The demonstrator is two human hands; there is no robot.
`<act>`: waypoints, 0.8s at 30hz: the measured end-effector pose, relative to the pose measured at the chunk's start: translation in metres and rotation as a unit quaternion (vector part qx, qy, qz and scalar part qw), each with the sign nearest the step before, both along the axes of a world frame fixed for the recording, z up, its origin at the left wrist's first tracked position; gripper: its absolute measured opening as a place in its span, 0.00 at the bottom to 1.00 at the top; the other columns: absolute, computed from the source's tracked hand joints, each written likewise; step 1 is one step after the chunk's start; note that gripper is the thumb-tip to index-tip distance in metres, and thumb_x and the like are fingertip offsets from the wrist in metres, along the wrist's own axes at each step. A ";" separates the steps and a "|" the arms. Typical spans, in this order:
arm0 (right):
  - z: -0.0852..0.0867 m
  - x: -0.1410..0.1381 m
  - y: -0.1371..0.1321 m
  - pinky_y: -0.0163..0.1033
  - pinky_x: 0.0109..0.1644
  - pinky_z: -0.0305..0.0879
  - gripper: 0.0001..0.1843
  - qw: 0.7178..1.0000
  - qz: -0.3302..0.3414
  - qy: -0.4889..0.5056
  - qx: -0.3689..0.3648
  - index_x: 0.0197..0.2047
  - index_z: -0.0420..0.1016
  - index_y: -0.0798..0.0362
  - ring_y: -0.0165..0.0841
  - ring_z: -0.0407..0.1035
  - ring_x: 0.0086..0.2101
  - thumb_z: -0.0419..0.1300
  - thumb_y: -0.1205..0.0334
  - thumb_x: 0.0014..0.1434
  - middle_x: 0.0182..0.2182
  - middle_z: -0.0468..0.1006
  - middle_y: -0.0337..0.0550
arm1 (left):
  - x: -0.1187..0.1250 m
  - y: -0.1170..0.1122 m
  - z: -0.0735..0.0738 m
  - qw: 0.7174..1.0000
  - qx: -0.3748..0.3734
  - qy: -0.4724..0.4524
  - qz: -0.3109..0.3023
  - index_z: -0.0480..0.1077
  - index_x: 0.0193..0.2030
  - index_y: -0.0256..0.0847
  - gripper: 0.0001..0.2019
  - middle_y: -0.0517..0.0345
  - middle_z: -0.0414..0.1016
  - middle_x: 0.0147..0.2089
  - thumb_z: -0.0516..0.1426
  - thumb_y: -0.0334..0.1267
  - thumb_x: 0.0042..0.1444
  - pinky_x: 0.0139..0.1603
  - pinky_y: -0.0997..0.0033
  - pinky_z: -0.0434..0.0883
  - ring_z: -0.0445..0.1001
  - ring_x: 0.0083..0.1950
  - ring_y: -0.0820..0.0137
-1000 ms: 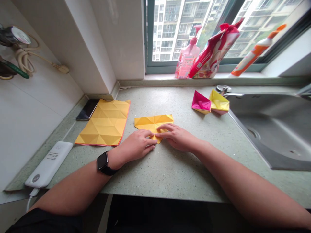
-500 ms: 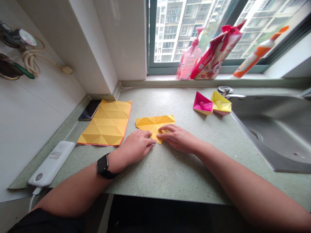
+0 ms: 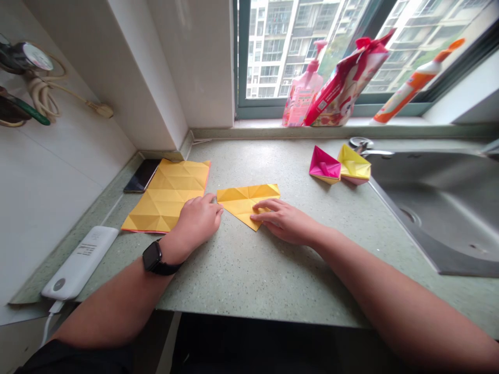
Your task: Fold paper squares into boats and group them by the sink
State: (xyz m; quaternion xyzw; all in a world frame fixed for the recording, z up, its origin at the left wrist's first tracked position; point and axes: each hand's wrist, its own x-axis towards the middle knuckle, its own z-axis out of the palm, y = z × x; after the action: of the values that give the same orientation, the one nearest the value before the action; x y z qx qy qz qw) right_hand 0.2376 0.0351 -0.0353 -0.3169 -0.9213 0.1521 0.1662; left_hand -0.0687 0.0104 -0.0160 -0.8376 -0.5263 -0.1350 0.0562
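A folded yellow paper [image 3: 244, 200] with creases lies flat on the counter, its straight edge away from me and a point towards me. My right hand [image 3: 286, 221] rests over its right part with fingers stretched out, pressing it down. At the left corner of the paper is my left hand [image 3: 199, 221], its fingers curled together and its thumb and index fingertip close around that corner. A black watch sits on my left wrist. Left of this hand lies a larger creased yellow sheet [image 3: 171, 187] with a red-orange edge, partly covered by the hand.
A pink paper boat [image 3: 324, 165] and a yellow paper boat [image 3: 355, 164] stand beside the steel sink [image 3: 436, 208]. A phone [image 3: 142, 175] and a white power bank [image 3: 80, 264] with a cable lie at left. A pump bottle [image 3: 302, 96], red bag [image 3: 349, 85] and orange-white bottle [image 3: 415, 85] stand on the sill.
My left hand has slid leftwards from the paper's near point to its left corner, and its fingers have curled in. My right hand stays in place on the paper.
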 end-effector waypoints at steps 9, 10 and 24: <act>-0.002 0.000 0.001 0.55 0.65 0.78 0.20 1.000 0.003 -0.001 0.015 0.60 0.85 0.38 0.43 0.78 0.59 0.60 0.68 0.73 0.61 0.82 0.46 | 0.002 0.001 -0.005 0.999 0.027 -0.028 0.019 0.82 0.35 0.41 0.11 0.46 0.82 0.48 0.60 0.34 0.68 0.49 0.55 0.75 0.77 0.44 0.58; -0.002 0.000 0.001 0.55 0.64 0.78 0.20 1.000 0.003 0.000 0.017 0.60 0.86 0.38 0.43 0.78 0.58 0.60 0.68 0.73 0.61 0.82 0.46 | 0.003 0.000 -0.005 0.999 0.034 -0.027 0.021 0.82 0.35 0.41 0.11 0.45 0.82 0.49 0.60 0.35 0.68 0.50 0.54 0.76 0.77 0.46 0.56; -0.008 0.000 0.003 0.55 0.64 0.77 0.24 0.999 0.009 0.022 0.022 0.60 0.86 0.38 0.43 0.78 0.58 0.60 0.73 0.71 0.59 0.83 0.46 | 0.040 -0.021 0.005 0.974 -0.101 -0.026 -0.201 0.82 0.56 0.46 0.10 0.46 0.77 0.61 0.61 0.42 0.74 0.66 0.49 0.74 0.75 0.63 0.54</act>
State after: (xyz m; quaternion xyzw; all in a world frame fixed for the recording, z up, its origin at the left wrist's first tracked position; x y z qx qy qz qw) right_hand 0.2378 0.0382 -0.0430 -0.3014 -0.9235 0.1397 0.1919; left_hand -0.0283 -0.0107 -0.0105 -0.9238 -0.3593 -0.1113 -0.0711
